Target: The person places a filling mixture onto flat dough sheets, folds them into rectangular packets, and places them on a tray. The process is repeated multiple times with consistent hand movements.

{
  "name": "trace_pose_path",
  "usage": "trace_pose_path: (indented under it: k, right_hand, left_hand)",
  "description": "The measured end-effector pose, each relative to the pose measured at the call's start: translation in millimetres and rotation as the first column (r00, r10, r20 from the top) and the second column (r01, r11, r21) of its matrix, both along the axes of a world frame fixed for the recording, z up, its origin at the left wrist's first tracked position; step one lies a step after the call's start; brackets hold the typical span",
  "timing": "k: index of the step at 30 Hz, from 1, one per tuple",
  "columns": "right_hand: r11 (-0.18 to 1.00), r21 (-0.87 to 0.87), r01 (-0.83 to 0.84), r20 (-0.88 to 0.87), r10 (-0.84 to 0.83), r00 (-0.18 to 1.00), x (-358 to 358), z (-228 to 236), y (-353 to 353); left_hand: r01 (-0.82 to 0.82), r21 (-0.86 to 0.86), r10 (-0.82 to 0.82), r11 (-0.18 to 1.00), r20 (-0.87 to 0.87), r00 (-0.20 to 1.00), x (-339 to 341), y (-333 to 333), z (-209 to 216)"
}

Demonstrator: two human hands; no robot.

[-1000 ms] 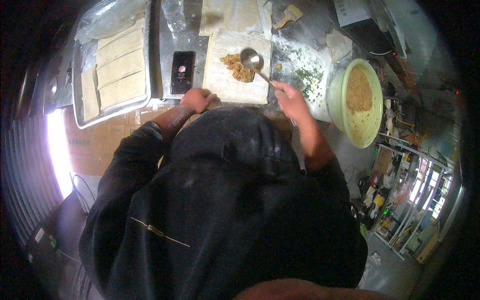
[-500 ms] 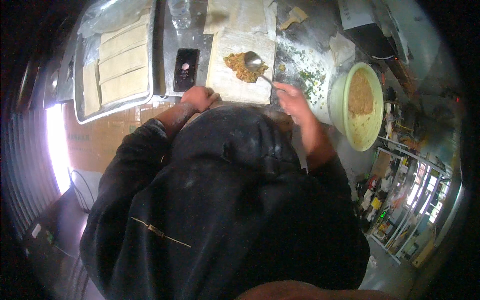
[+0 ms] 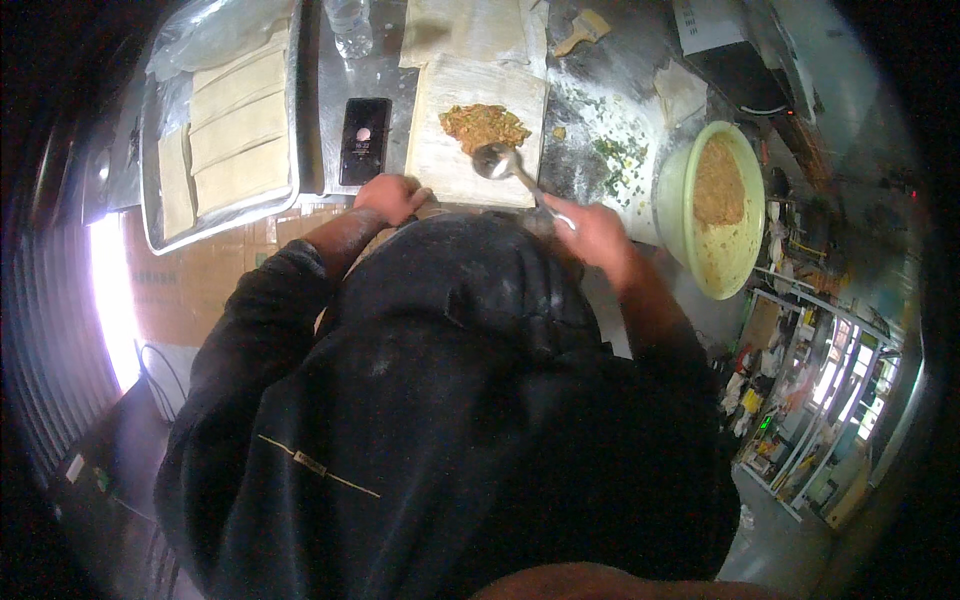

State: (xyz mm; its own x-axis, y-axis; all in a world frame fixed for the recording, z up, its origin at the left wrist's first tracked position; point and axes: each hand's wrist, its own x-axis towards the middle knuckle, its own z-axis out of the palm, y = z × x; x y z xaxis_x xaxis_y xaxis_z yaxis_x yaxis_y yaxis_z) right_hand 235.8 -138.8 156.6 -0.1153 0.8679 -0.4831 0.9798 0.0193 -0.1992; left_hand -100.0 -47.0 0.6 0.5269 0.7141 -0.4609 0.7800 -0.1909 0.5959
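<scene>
A floury dough sheet lies on the worktop before me, with a patch of orange-brown filling flecked with green on it. My right hand is closed round the handle of a metal spoon. The spoon's bowl is over the near edge of the filling; I cannot tell whether it touches the dough. At the sheet's near left corner, my left hand is curled closed by the worktop edge. Whatever its fingers may grip is hidden.
At left stands a metal tray of cut dough pieces. A phone and a clear bottle lie between tray and dough. Right are scattered chopped greens, a pale green bowl of filling, and a scraper-like tool.
The spoon has come off the top of the filling toward me and slightly left. My right hand has drawn back nearer my body. My left hand stays by the sheet's corner.
</scene>
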Motion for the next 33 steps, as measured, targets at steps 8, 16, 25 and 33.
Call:
trace_pose_path:
  k: [8,16,25,33]
  right_hand:
    - [0.96,0.011,0.278,-0.414,-0.249,0.876,-3,-31,10]
    - [0.972,-0.036,0.233,-0.611,-0.206,0.765,-35,-51,35]
    - [0.866,-0.099,0.49,-0.564,-0.455,0.689,-2,-29,24]
    - [0.982,0.15,0.118,-0.27,-0.074,0.96,-29,-48,111]
  left_hand:
    - [0.01,0.008,-0.011,1.0,0.038,0.999,-2,0,-1]
    - [-0.002,-0.001,0.002,1.0,0.008,1.0,0,1,2]
    - [-0.042,-0.046,0.042,0.998,0.006,0.999,-1,-2,8]
    - [-0.01,-0.012,0.011,1.0,0.013,1.0,-1,2,1]
